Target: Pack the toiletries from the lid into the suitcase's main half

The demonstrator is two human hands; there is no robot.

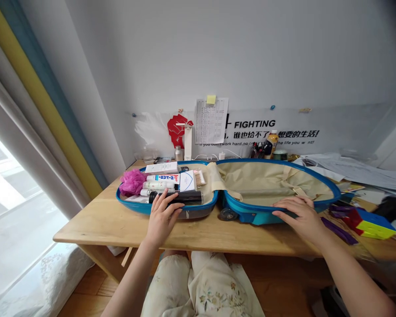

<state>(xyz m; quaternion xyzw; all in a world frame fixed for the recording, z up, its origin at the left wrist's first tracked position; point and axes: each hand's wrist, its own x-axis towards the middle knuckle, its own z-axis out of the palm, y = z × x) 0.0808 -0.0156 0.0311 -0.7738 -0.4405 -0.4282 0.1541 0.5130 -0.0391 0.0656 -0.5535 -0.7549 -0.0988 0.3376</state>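
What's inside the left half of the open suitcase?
Visible items include a pink bath puff, a long white box, a toothpaste-like tube, a box with blue lines, cotton swabs and a black cylinder, partly covered by the left hand. Whatever lies beneath them is hidden.

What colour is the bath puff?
The bath puff is bright pink, best in the head view.

I see a grey, yellow and blue curtain [41, 99] at far left. On the wall, a printed sheet [211, 125] with a yellow sticky note [211, 99] overlaps my view of a "FIGHTING" poster [339, 127]. I also spot an orange-labelled bottle [272, 140], loose papers [359, 169] and a red, blue and yellow cube [373, 224] at right.
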